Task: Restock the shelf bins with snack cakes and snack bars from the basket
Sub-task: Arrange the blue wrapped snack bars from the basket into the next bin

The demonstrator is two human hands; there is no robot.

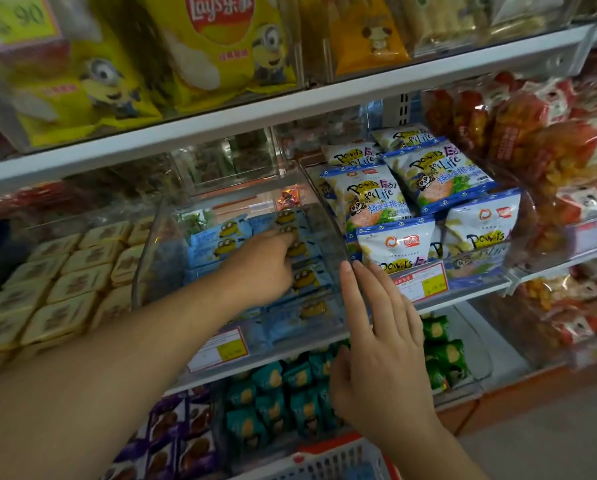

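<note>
snack bars (234,237) under left grip (262,268)

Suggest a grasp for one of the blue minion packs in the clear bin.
Pinch a blue pack across its short width, coming from above over the clear bin's open top. The packs lie flat in rows, long sides adjacent, and the walls block side entry. The left hand already reaches in that way.

This is a shop, in its snack aisle. White shelves (290,98) stand in tiers, each lined with clear plastic bins (328,216) full of packaged goods: yellow crisp bags (221,46) on top, blue-and-white snack packs (369,199) and boxed cakes (65,282) below. Printed price tags (425,280) are fixed to the bin fronts, and a shopping basket (338,459) sits at the bottom.
</note>
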